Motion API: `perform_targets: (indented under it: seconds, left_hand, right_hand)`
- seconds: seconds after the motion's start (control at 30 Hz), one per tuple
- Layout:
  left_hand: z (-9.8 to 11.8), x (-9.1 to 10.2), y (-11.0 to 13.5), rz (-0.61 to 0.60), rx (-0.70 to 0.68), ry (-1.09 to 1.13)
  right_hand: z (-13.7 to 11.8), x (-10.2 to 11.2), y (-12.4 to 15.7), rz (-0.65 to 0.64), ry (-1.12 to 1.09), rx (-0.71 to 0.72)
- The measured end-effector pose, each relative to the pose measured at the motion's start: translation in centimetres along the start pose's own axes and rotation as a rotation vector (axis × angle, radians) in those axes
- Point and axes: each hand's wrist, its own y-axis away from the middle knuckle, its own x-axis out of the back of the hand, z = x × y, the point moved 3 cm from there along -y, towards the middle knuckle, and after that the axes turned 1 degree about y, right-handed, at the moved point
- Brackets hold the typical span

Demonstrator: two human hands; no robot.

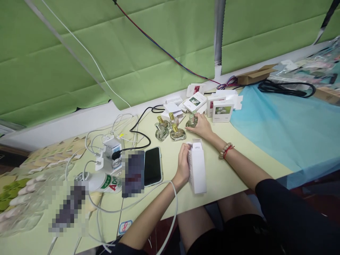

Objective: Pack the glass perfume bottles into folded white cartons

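Note:
My left hand (183,164) is closed around the side of a white carton (198,173), which stands on the table with a flap raised at its top. Farther back, my right hand (203,126) has its thumb and fingers around a clear glass perfume bottle (190,122) with a pale greenish cap. Left of that bottle, several more perfume bottles with gold or silver caps stand close together, among them one with a gold cap (177,134) at the front. The far side of the gripped bottle and some fingertips are hidden.
White printed boxes (222,111) stand and lie behind my right hand. A dark phone (153,166), a power strip (108,156) with cables and a white bottle (103,182) are at left. Blue sheeting (278,131) covers the right side. Green cloth (164,46) hangs behind.

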Motion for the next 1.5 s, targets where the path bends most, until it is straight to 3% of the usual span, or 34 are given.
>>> perform_targets:
  seconds: [0.13,0.37,0.47,0.7,1.13,1.5]
  left_hand:
    - [0.0,0.0,0.0,-0.005,0.005,0.01]
    - [-0.2,0.1,0.1,-0.013,0.01,0.002]
    - [-0.2,0.1,0.1,-0.011,0.006,-0.003]
    - [-0.1,-0.1,0.1,-0.021,-0.011,-0.005]
    - [0.2,-0.2,0.2,-0.023,-0.016,-0.026]
    - [0.2,-0.2,0.3,-0.03,-0.027,-0.038]
  right_hand:
    - [0.6,-0.5,-0.3,-0.008,-0.121,0.061]
    - [2.1,-1.5,-1.1,-0.18,-0.332,0.138]
    - [2.1,-1.2,-1.0,-0.235,-0.247,0.136]
    - [1.6,-0.6,-0.8,-0.205,-0.099,0.144]
    - [1.8,-2.0,0.3,-0.23,0.317,0.073]
    - [1.5,-2.3,0.6,-0.236,0.346,0.115]
